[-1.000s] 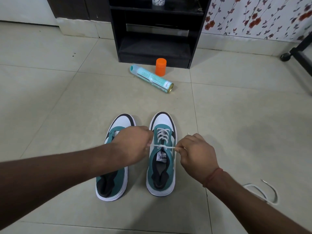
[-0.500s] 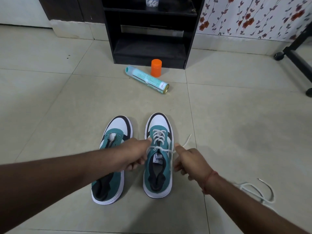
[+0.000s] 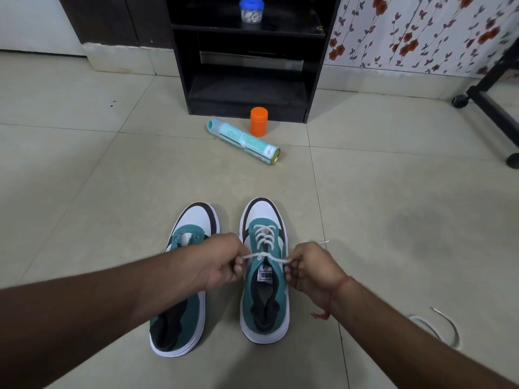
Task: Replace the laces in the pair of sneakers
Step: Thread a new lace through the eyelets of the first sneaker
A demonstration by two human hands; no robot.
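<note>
Two teal, white and black sneakers stand side by side on the tiled floor, toes pointing away from me. The right sneaker (image 3: 264,290) carries a white lace (image 3: 264,237) crossed through its eyelets. My left hand (image 3: 219,262) pinches the lace's left end beside the tongue, and my right hand (image 3: 309,268) pinches the right end, the strand stretched taut between them; a short tip sticks out past my right hand. The left sneaker (image 3: 179,313) shows bare eyelets and is partly hidden under my left forearm. A loose white lace (image 3: 441,327) lies on the floor at the lower right.
A teal spray can (image 3: 243,141) lies on its side beyond the shoes, with an orange cap (image 3: 258,121) standing behind it. A black shelf unit (image 3: 247,57) holds a blue-lidded jar (image 3: 251,11). A black wheeled frame (image 3: 488,108) stands at the right.
Both hands have drawn back toward me along the right sneaker, still pulling the lace ends apart. The view has tilted down a little.
</note>
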